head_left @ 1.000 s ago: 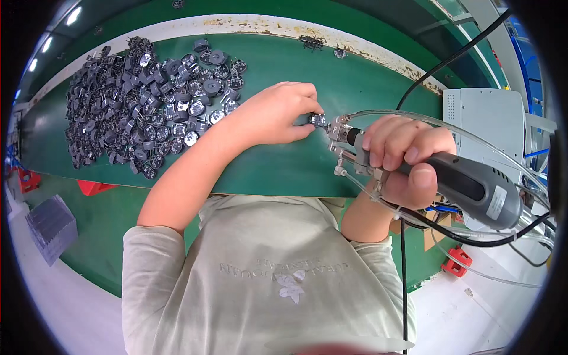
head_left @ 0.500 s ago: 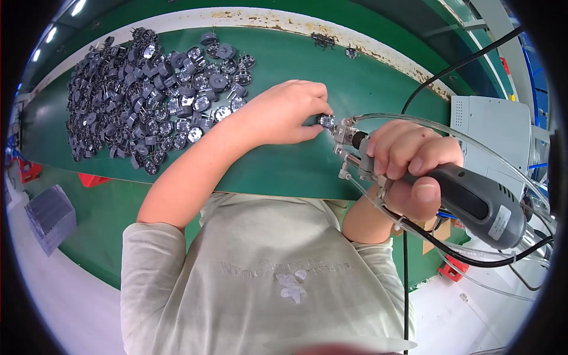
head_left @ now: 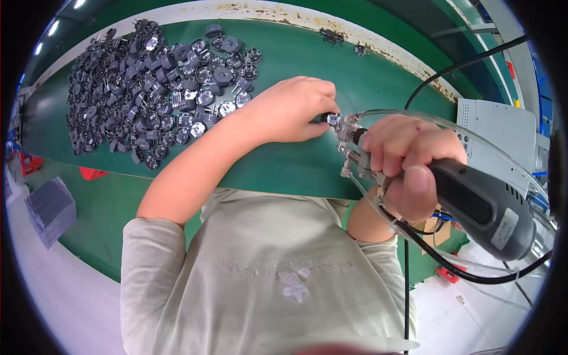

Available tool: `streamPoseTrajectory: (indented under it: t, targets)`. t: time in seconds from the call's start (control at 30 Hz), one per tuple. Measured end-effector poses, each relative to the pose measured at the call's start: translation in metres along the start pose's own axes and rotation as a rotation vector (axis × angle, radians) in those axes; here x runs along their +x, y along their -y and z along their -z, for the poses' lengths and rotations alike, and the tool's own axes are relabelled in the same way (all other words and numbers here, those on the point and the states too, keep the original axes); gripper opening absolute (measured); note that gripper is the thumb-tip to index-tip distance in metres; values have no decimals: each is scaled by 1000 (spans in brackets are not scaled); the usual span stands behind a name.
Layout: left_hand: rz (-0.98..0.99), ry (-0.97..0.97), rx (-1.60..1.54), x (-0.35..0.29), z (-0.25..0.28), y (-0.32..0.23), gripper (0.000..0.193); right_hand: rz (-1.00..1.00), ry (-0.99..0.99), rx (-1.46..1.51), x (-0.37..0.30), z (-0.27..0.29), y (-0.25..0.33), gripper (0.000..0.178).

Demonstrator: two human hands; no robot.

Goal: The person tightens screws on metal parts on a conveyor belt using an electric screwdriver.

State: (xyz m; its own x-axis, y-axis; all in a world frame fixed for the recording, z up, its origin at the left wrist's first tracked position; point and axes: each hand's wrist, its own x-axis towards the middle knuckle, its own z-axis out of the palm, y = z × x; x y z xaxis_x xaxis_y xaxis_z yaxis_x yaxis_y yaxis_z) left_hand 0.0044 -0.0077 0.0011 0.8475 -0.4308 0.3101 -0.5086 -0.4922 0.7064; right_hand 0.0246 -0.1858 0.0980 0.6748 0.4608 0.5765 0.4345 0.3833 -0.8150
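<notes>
My left hand (head_left: 294,111) pinches a small round component (head_left: 333,119) with a shiny circuit-board face between thumb and fingertips, just over the green bench. My right hand (head_left: 412,161) is wrapped round a grey-and-black handheld power tool (head_left: 473,204). The tool's metal head (head_left: 347,131), fitted with clear tubing, points left and meets or nearly meets the component's edge; exact contact is too small to tell. Left of my forearm lies a large heap of similar round grey components (head_left: 139,97), some with circuit-board faces and pins showing.
A grey boxed unit (head_left: 500,130) stands at the right. Black cable (head_left: 461,64) and clear hoses (head_left: 485,139) run about the tool. One loose component (head_left: 360,50) and a dark pin-like cluster (head_left: 331,36) lie near the bench's worn white back rail (head_left: 408,62).
The view has shifted slightly, moving the bench contents a little rightward and up. The tool's rear end sits slightly lower. Both hands keep their holds.
</notes>
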Motion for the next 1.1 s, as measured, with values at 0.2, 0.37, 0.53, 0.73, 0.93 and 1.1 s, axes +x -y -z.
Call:
streamPoseTrajectory:
  t: [0.2,0.37,0.53,0.73,0.93,1.1]
  targets:
    - [-24,21,10,-1,1,2,19,-93,11,-9,-1,1,-18,26]
    - [17,15,95,-4,6,-13,21,69,-45,258,0,18,16,28]
    - [97,-141,555,41,68,4,23,121,16,188,-8,35,40,31]
    - [458,-71,607,84,96,96,45,18,-195,176,-22,22,6,29]
    - [541,139,698,6,110,6,40,-72,-271,-4,-21,35,24,25]
    - [508,115,762,-7,92,-6,28,-189,-324,-131,-5,27,30,24]
